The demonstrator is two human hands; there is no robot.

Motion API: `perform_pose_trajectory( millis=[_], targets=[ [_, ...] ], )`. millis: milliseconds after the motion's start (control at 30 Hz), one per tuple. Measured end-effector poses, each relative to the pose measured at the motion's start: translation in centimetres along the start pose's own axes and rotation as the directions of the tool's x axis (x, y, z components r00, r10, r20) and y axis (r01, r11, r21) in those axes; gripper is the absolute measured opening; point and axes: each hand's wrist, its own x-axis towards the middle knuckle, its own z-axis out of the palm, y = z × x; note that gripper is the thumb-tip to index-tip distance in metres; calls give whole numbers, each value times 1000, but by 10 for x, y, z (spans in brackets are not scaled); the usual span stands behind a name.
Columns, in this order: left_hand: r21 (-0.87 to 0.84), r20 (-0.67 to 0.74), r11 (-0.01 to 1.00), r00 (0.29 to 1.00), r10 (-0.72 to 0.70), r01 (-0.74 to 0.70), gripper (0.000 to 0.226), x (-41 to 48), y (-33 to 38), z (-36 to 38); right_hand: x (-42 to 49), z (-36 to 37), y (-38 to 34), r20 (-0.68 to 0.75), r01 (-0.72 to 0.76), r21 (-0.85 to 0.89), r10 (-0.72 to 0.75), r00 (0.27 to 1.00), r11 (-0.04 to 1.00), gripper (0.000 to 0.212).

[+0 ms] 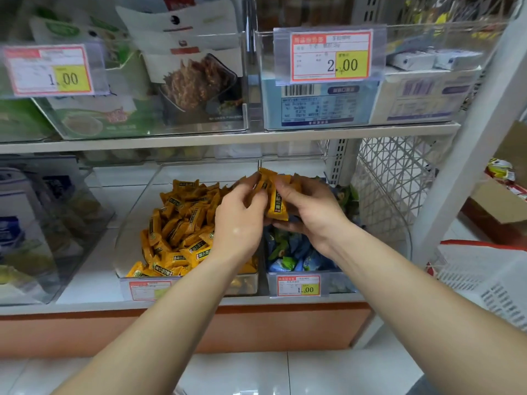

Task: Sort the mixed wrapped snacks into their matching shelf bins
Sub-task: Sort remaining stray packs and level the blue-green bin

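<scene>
While both hands meet above the divide between two clear bins, the left hand [239, 220] pinches a few orange wrapped snacks [263, 181] and the right hand [312, 216] grips another orange packet [277, 205]. Below left lies the orange pile [176, 226]; below right, blue-green snacks [291, 252].

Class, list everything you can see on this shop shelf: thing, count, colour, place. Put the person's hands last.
orange wrapped snacks: many, orange, in left clear plastic bin, lower shelf
blue-green wrapped snacks: many, blue and green, in right clear plastic bin
held orange packets: several, orange, above the bins' divide
price tags: four, red, white, yellow, on bin fronts
green-white pouches: several, upper left bin
blue-white boxes: at least two, upper right bin
white wire basket: one, right of lower shelf
left hand: pinches held orange packets
right hand: grips held orange packets
</scene>
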Motion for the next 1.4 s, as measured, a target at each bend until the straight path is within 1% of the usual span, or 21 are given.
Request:
perform_pose_trajectory(
  millis=[133,233,333,400,467,500,567,667,733,800,833,867,933,1000,1033,1100,1200,1233,1300,1333,1400],
  targets=[
    [102,5,993,998,64,-64,23,-2,3,-6,4,10,8,-18,25,-105,-27,999,994,25],
    [118,83,987,992,100,-109,24,-1,4,-16,10,13,9,-48,-21,-51,19,999,998,15],
    [102,120,989,989,92,-104,31,3,3,-29,14,13,9,-43,-90,31,92,995,995,13],
    [63,121,995,991,63,-71,31,5,2,-35,14,15,9,0,-110,62,110,994,992,12],
    [42,109,999,994,7,-12,33,9,-2,-41,13,15,7,74,-129,57,124,990,990,17],
    [60,87,998,996,-9,4,36,12,-4,-44,13,13,5,106,-126,3,125,986,992,18],
    [180,14,984,1000,-7,5,47,19,-10,-56,14,6,0,112,-66,-211,91,989,975,15],
    [430,-49,903,999,21,2,58,29,-19,-80,18,-23,-12,-2,84,-514,-99,995,854,10],
    [613,-36,790,999,0,23,64,35,-25,-90,21,-49,-18,-51,143,-659,-233,971,739,9],
    [809,-15,588,1000,9,7,72,38,-25,-90,24,-79,-19,-91,105,-754,-261,961,648,12],
    [858,6,513,998,62,-37,72,37,-22,-86,25,-92,-19,-114,54,-795,-237,965,604,13],
    [873,32,479,990,134,-93,69,35,-16,-80,26,-104,-17,-134,-9,-837,-190,973,546,14],
    [833,101,509,964,247,-218,56,25,-2,-62,27,-120,-10,-148,-112,-916,-66,987,385,20],
    [754,232,550,930,286,-358,41,11,8,-39,27,-124,1,-115,-113,-962,7,993,248,26],
    [723,313,546,906,285,-422,36,3,11,-27,27,-123,6,-98,-101,-967,25,995,235,29],
    [666,448,536,853,268,-518,33,-8,10,-3,27,-120,15,-65,-90,-961,105,992,263,32],
    [630,554,558,816,165,-540,50,-18,-4,33,26,-119,17,-21,-98,-950,252,968,298,33],
    [633,569,580,816,102,-513,57,-21,-10,43,25,-120,16,-8,-96,-946,276,961,308,31],
    [660,564,608,826,-11,-442,67,-22,-23,57,24,-120,14,16,-68,-964,310,951,257,20],
    [684,552,593,833,-41,-425,70,-20,-29,62,24,-120,14,30,-50,-971,328,944,233,18],
    [748,536,508,840,-83,-427,76,-15,-36,67,26,-119,17,60,-26,-972,354,933,233,17]
  ],
)
